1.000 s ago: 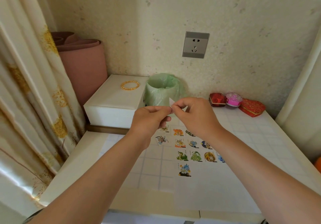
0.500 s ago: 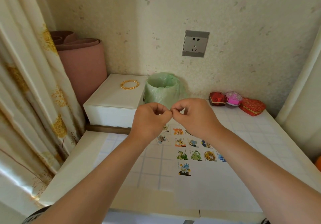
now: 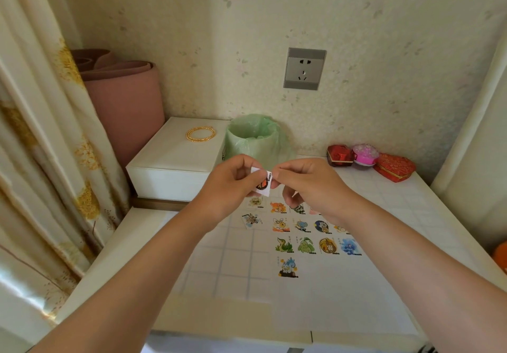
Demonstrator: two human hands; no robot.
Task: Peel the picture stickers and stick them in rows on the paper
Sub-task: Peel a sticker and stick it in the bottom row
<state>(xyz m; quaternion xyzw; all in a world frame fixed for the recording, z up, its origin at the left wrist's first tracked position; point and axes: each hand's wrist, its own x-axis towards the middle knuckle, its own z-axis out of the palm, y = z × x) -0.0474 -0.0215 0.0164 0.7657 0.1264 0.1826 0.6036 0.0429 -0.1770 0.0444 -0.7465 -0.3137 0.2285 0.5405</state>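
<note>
A small white sticker [image 3: 262, 182] with an orange and black picture is held in the air between both hands. My left hand [image 3: 229, 185] pinches its left side and my right hand [image 3: 307, 185] pinches its upper right corner. Below them a sheet of paper [image 3: 329, 292] lies on the table. Several picture stickers sit on it in rows, among them a green snake [image 3: 283, 244], a blue figure [image 3: 349, 246] and a lone one [image 3: 287, 267] in the nearest row. My right hand hides part of the farthest row.
A green-lined bin [image 3: 251, 138] stands at the wall behind my hands. A white box [image 3: 175, 166] with a gold bangle [image 3: 200, 134] is at the left, a pink rolled mat [image 3: 126, 100] behind it. Red and pink boxes [image 3: 370, 160] sit back right. A curtain [image 3: 35, 133] hangs left.
The hands were pressed together half a second ago and hid the sticker. They have since drawn slightly apart, and the sticker's picture side shows between the fingertips.
</note>
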